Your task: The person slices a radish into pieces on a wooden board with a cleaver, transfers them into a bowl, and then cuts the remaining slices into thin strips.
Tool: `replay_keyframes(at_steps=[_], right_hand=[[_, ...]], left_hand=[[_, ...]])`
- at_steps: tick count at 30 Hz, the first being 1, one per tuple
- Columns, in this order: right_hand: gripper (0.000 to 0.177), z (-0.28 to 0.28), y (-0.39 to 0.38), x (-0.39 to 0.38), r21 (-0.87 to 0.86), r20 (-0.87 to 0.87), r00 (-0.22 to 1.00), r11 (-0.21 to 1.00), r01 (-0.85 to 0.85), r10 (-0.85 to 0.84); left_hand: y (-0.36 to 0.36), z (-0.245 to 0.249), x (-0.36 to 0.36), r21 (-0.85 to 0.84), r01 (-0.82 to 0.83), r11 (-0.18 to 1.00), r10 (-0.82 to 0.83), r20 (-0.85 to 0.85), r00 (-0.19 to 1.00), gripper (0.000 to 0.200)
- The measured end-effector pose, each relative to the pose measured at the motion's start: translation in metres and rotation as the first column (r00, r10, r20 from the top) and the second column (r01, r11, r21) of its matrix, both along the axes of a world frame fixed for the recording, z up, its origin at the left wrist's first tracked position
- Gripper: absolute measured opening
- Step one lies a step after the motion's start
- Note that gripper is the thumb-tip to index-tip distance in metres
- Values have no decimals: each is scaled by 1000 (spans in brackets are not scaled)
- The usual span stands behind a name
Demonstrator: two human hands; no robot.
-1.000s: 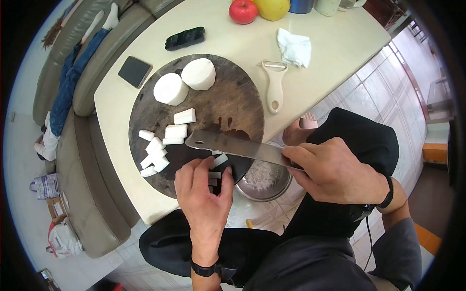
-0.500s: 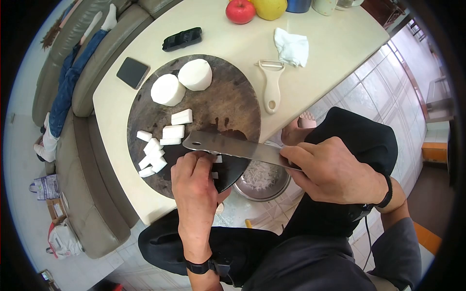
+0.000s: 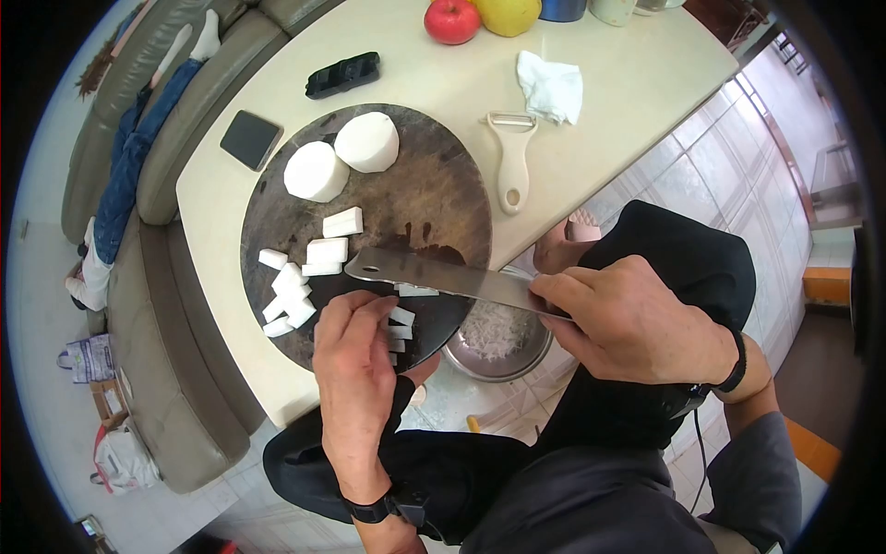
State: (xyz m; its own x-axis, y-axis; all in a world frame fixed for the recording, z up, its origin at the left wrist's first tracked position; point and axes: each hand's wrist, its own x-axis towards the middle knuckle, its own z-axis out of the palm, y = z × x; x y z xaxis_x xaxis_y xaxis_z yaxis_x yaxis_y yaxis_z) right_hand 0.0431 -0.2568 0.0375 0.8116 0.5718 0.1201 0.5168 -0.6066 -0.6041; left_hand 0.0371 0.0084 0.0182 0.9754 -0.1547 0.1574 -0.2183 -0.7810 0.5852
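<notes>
The only real container near me is the metal bowl (image 3: 503, 340), tucked just under the near edge of the counter (image 3: 618, 120). It's got a pile of white shreds in it. You only see part of it, since the cleaver and my right hand cover its top edge. There's also a blue mug (image 3: 563, 8) and a pale cup (image 3: 616, 9) way at the far edge, but I can't see what's in those.

My right hand (image 3: 637, 323) is closed tight around the cleaver (image 3: 415, 271) handle, with the blade lying low across the near side of the round cutting board (image 3: 434, 185). My left hand (image 3: 355, 369) is curled over, fingertips clamped on a little stack of white sticks (image 3: 399, 325) right at the near edge of the board, just beside the blade.

Left of that sits a heap of cut blocks (image 3: 293, 282). Farther back on the board are two big round chunks (image 3: 337, 157), touching each other.

Off the board there's a peeler (image 3: 512, 162) just to its right, and a crumpled white cloth (image 3: 551, 85) beyond that. A black phone (image 3: 251, 138) and a black case-looking thing (image 3: 343, 74) are on the far left side, and a red apple (image 3: 452, 20) sits next to a yellow fruit (image 3: 508, 13) at the back. Someone's legs in jeans (image 3: 129, 157) are stretched out on the sofa (image 3: 185, 120) past the counter.
</notes>
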Motion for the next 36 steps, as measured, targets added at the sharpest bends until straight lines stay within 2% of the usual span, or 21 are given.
replay_keyframes(at_steps=[8, 10, 14, 18, 25, 31, 34, 36], right_hand=[[14, 2, -2, 0, -12, -13, 1000, 1000, 4, -4], [14, 0, -3, 0, 22, -21, 1000, 1000, 15, -15], [15, -1, -4, 0, 42, -14, 1000, 999, 12, -11], [15, 2, -5, 1, 61, -31, 999, 998, 9, -7], [16, 1, -6, 0, 40, -27, 1000, 999, 13, -12], [16, 1, -5, -1, 38, -32, 999, 999, 13, -11], [15, 2, -5, -1, 36, -27, 1000, 999, 8, -7], [15, 2, -5, -1, 30, -33, 999, 999, 10, -9]], left_hand=[[13, 8, 3, -18, -110, 994, 111, 49, 993, 20], [6, 3, 5, -30, -12, 999, 14, 87, 996, 22], [-13, -7, 7, -16, 66, 998, -64, 100, 993, 23], [-18, -8, 7, 72, 89, 993, -96, 89, 991, 23], [-14, -11, 4, 88, 96, 991, -106, 122, 987, 17], [-14, -15, 5, 85, 35, 996, -49, 165, 985, 15], [-17, -13, 4, 48, 11, 999, -16, 106, 994, 16], [-20, -13, 2, 28, -50, 998, 46, 136, 990, 22]])
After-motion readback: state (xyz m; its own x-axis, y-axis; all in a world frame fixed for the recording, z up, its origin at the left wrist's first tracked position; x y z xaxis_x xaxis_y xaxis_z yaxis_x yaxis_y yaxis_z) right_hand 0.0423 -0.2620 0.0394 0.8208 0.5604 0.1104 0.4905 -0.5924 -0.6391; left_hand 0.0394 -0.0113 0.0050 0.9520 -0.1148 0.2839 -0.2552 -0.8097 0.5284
